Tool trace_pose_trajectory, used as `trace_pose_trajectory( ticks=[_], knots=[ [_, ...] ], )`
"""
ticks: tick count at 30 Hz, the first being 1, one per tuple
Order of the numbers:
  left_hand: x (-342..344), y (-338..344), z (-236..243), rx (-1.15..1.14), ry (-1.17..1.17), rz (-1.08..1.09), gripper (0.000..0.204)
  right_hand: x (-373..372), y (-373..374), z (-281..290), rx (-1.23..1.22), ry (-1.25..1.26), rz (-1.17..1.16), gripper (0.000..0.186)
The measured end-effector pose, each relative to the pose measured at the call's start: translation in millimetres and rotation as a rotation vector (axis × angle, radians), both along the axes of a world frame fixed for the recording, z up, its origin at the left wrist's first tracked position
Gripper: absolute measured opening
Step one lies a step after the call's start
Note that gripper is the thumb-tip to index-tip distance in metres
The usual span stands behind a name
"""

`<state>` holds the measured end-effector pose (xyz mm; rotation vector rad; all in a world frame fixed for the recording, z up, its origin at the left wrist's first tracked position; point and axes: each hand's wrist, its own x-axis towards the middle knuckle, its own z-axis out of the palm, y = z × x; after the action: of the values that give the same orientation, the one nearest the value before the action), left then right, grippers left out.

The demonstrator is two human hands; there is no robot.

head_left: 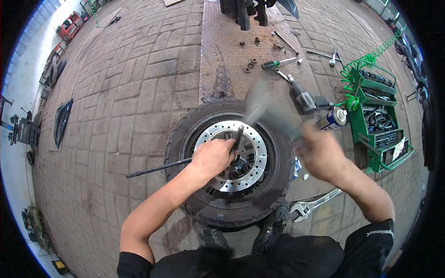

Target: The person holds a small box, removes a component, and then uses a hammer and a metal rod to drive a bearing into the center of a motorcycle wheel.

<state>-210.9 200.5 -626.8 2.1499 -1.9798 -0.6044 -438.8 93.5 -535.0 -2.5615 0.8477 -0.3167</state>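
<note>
A motorcycle wheel (pixel 221 214) with a black tyre lies flat in front of my feet, its drilled silver brake disc (pixel 225 185) facing up. Over the hub, my left hand (pixel 209 158) is closed round a dark metal bar (pixel 239 137) whose top end sticks up past the fingers. A long dark rod (pixel 155 170) runs out leftward from beneath the same hand; whether the two are one piece is hidden. My right hand (pixel 326 156), raised right of the wheel, grips a hammer (pixel 277 119). The hammer is smeared by motion, its head above the disc's far edge.
On the steel plate (pixel 215 60) beyond lie bolts, a green screwdriver (pixel 273 64) and an impact wrench (pixel 303 98). At right stand a spray can (pixel 336 117) and an opened green toolbox (pixel 371 150). An adjustable wrench (pixel 315 204) lies near my right foot.
</note>
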Motion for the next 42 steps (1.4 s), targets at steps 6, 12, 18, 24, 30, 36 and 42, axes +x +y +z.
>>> trace_pose_trajectory(
  ticks=[6,12,18,24,30,36,42],
  knots=[
    [5,-5,0,0.039,-0.009,0.027,0.029,0,-8,16,0.047,-0.01,-0.014,0.034],
    [-1,-2,0,0.029,0.004,0.027,0.026,7,5,12,0.083,0.132,0.018,0.033],
    [4,-2,-2,0.04,0.006,0.032,0.031,1,0,21,0.002,-0.012,0.016,0.032],
    [14,0,5,0.086,0.043,0.113,0.032,2,-1,26,-0.002,-0.027,0.006,0.03],
    [12,-1,0,0.042,-0.044,0.116,0.032,1,1,8,0.066,0.046,0.053,0.036],
    [12,-2,-1,0.026,-0.058,0.08,0.031,7,1,28,0.012,0.014,0.065,0.033],
    [9,-5,-3,0.04,-0.088,0.048,0.029,16,2,28,0.028,-0.228,-0.027,0.03]
  ],
)
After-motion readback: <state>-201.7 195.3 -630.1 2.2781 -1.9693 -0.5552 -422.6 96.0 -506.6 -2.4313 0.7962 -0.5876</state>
